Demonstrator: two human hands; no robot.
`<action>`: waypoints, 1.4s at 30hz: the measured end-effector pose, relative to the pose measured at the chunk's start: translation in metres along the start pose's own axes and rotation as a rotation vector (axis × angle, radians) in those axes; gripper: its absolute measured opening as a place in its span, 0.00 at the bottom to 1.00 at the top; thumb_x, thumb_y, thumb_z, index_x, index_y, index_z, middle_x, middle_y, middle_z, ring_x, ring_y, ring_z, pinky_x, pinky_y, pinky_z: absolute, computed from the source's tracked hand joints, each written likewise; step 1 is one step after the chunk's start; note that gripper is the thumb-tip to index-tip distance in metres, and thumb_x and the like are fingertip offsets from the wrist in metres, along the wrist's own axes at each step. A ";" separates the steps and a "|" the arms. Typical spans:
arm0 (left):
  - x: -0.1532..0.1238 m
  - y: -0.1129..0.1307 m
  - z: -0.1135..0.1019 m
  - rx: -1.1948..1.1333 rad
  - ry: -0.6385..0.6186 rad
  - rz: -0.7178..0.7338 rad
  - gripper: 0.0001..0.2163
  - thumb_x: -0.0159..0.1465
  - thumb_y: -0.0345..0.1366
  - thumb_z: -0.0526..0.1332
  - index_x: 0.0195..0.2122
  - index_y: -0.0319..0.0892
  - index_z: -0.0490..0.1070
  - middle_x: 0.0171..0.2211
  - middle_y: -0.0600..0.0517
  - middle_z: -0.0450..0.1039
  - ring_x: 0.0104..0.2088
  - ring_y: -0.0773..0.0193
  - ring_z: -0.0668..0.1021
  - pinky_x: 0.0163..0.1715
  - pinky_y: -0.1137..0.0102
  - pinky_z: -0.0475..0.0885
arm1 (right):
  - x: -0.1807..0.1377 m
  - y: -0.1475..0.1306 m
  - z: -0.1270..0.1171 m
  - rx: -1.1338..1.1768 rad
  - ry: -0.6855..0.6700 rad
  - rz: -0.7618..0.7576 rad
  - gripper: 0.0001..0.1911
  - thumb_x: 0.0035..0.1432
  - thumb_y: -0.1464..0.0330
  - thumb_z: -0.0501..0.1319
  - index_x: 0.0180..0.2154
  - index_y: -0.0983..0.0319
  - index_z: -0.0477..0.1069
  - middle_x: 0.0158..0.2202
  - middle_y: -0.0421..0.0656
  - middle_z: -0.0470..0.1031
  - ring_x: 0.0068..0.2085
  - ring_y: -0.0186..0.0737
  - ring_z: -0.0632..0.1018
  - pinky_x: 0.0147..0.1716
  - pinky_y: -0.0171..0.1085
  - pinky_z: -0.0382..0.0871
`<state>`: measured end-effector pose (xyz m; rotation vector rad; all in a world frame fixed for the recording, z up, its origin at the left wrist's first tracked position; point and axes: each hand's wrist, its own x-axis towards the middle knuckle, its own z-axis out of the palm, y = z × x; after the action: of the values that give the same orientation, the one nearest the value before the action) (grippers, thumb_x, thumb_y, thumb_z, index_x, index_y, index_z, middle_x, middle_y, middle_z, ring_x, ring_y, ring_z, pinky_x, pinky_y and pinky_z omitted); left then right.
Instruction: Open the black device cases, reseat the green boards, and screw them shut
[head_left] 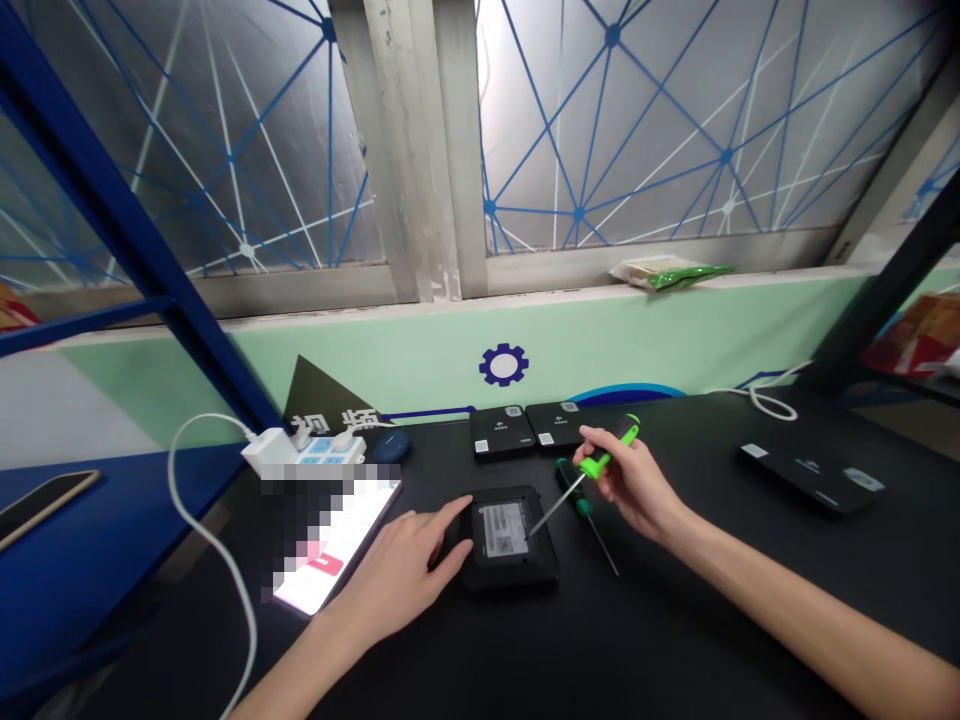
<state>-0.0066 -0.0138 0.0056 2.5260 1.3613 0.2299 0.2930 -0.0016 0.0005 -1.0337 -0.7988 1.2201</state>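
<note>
A black square device box (541,567) with a printed label lies flat on the black table. My left hand (409,560) rests against its left side, thumb and index finger spread and touching the edge. My right hand (630,475) grips a screwdriver (596,466) with a green and black handle. Its long shaft slants down to the left, and the tip meets the box near the label's right edge. I cannot tell whether a screw sits under the tip. Just right of the box lies a second screwdriver (583,507), dark green, its shaft pointing toward me.
Two black boxes (501,433) stand side by side at the back, and another black box (810,478) lies to the right. Left of my hand is a lit phone (337,545). Behind it are a white power strip (330,458), a dark blue mouse (392,445) and a white cable (244,590).
</note>
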 end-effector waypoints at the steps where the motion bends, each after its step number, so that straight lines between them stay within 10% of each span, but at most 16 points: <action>1: 0.000 0.000 0.000 -0.001 0.000 -0.002 0.24 0.72 0.49 0.50 0.68 0.52 0.57 0.30 0.54 0.73 0.34 0.57 0.77 0.30 0.68 0.67 | 0.001 0.001 0.000 -0.016 0.001 0.009 0.20 0.50 0.55 0.72 0.23 0.65 0.72 0.22 0.42 0.77 0.11 0.25 0.66 0.08 0.26 0.58; 18: 0.000 0.002 -0.004 0.000 -0.017 -0.010 0.24 0.73 0.49 0.50 0.68 0.52 0.56 0.31 0.54 0.73 0.33 0.57 0.78 0.28 0.69 0.66 | 0.001 0.012 0.001 -0.119 -0.075 0.046 0.24 0.54 0.51 0.68 0.24 0.67 0.74 0.24 0.43 0.76 0.13 0.25 0.65 0.09 0.26 0.60; 35: 0.003 0.009 0.001 0.002 0.035 -0.125 0.31 0.66 0.59 0.53 0.63 0.43 0.62 0.26 0.55 0.70 0.30 0.56 0.77 0.26 0.69 0.64 | -0.004 0.002 0.004 -0.272 -0.047 -0.326 0.20 0.58 0.54 0.67 0.24 0.63 0.74 0.20 0.40 0.73 0.16 0.33 0.69 0.21 0.36 0.68; 42: 0.003 0.003 0.004 -0.085 0.037 -0.039 0.19 0.69 0.50 0.54 0.55 0.48 0.71 0.27 0.56 0.71 0.30 0.60 0.75 0.32 0.68 0.66 | -0.012 0.003 0.011 -0.327 -0.154 -0.302 0.17 0.55 0.55 0.69 0.28 0.63 0.75 0.25 0.43 0.77 0.21 0.36 0.75 0.23 0.36 0.71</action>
<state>-0.0021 -0.0134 0.0031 2.4349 1.3832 0.3210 0.2798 -0.0111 0.0017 -1.0407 -1.2576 0.9353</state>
